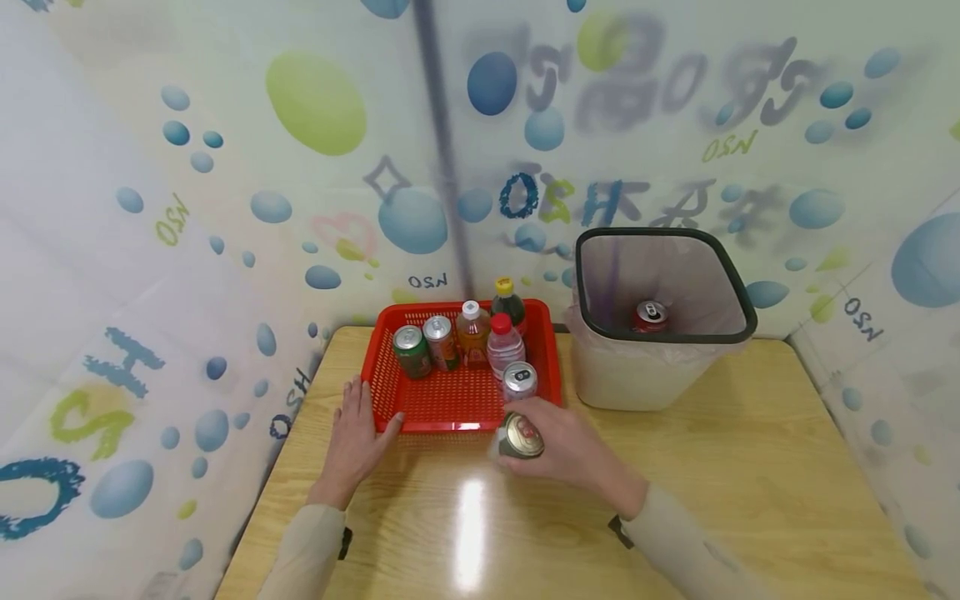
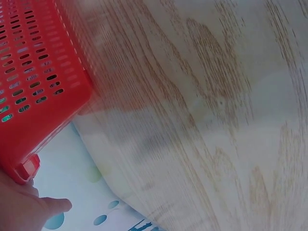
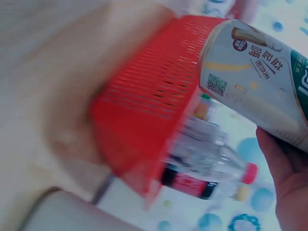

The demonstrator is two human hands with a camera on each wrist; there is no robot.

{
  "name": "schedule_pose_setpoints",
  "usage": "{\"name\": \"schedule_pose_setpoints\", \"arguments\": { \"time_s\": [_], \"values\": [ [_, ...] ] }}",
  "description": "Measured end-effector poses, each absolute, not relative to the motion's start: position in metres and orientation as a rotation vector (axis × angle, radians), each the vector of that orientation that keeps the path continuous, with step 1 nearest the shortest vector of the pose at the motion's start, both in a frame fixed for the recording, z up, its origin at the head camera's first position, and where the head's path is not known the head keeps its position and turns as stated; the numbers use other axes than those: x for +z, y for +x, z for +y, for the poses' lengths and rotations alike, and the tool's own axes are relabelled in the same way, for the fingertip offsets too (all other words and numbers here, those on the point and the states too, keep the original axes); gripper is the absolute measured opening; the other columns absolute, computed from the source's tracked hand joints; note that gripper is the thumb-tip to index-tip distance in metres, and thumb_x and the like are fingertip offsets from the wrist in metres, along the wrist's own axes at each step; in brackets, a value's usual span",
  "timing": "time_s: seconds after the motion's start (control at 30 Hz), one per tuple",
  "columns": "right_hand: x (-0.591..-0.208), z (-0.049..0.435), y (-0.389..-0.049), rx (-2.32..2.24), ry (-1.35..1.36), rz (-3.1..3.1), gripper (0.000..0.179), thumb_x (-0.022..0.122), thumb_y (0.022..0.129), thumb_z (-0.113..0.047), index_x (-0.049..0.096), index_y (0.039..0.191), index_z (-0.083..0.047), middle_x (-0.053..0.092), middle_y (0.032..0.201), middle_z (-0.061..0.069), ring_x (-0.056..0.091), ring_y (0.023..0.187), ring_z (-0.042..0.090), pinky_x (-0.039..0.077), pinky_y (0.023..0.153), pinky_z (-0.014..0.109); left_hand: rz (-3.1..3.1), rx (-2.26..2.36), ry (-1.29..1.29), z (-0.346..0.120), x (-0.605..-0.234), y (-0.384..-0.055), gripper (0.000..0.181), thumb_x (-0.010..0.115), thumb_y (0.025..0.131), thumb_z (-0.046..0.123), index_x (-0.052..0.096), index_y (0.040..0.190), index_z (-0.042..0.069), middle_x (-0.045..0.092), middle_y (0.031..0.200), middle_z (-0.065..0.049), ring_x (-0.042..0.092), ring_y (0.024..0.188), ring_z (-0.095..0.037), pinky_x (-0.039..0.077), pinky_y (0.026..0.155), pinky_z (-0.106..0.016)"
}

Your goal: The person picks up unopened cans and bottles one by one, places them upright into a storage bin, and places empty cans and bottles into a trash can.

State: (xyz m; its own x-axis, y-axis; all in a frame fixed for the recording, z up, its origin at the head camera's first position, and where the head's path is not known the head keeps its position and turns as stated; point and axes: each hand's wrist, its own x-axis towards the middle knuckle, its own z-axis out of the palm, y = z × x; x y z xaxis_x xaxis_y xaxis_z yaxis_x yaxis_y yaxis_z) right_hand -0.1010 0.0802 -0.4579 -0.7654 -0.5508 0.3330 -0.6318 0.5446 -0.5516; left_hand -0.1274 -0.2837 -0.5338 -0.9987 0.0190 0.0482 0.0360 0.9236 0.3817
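My right hand (image 1: 558, 442) grips a white and green drink can (image 3: 255, 72) just in front of the red plastic basket (image 1: 450, 426). In the head view the can's round end (image 1: 522, 437) tilts toward the camera. My left hand (image 1: 352, 446) rests with straight fingers at the basket's front left corner, thumb spread along the front. Inside the basket stand a green can (image 1: 412, 353), an orange can (image 1: 442, 344), a white-capped bottle (image 1: 473, 337), a yellow-capped dark bottle (image 1: 507, 306), a red-capped clear bottle (image 1: 506, 350) and a silver-topped can (image 1: 520, 380).
A white waste bin (image 1: 626, 379) with a black rim and a liner stands right of the basket, a red can (image 1: 651, 315) inside it. Both stand on a wooden table (image 1: 720, 492). Patterned sheets (image 1: 322, 208) hang behind and at the sides.
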Motion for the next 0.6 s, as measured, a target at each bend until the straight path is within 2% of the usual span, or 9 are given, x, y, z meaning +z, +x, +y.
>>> {"name": "schedule_pose_setpoints", "arguments": {
  "time_s": [0.17, 0.37, 0.6],
  "values": [
    [-0.435, 0.062, -0.116, 0.975, 0.922, -2.642, 0.063, 0.084, 0.081, -0.05, 0.065, 0.129, -0.014, 0.069, 0.115, -0.003, 0.066, 0.087, 0.011, 0.057, 0.071, 0.024, -3.028, -0.592, -0.051, -0.284, -0.535, -0.127, 0.101, 0.051, 0.102, 0.061, 0.012, 0.16, -0.013, 0.008, 0.169, -0.03, 0.005, 0.156, -0.047, 0.02, 0.118, -0.07],
    [-0.424, 0.038, -0.136, 0.993, 0.843, -2.759, 0.061, 0.079, 0.086, -0.051, 0.062, 0.132, -0.015, 0.066, 0.121, -0.003, 0.064, 0.095, 0.012, 0.058, 0.079, 0.028, -3.037, -0.615, -0.045, -0.284, -0.535, -0.128, 0.098, 0.058, 0.103, 0.051, 0.011, 0.16, -0.013, 0.005, 0.17, -0.029, 0.003, 0.156, -0.047, 0.016, 0.12, -0.069],
    [-0.434, 0.009, -0.162, 0.838, 0.898, -2.788, 0.064, 0.08, 0.088, -0.05, 0.059, 0.134, -0.01, 0.065, 0.123, 0.003, 0.066, 0.1, 0.015, 0.061, 0.082, 0.033, -3.03, -0.621, -0.037, -0.284, -0.537, -0.128, 0.098, 0.057, 0.102, 0.053, 0.011, 0.16, -0.012, 0.006, 0.17, -0.029, 0.003, 0.156, -0.047, 0.015, 0.12, -0.069]
  ]
}}
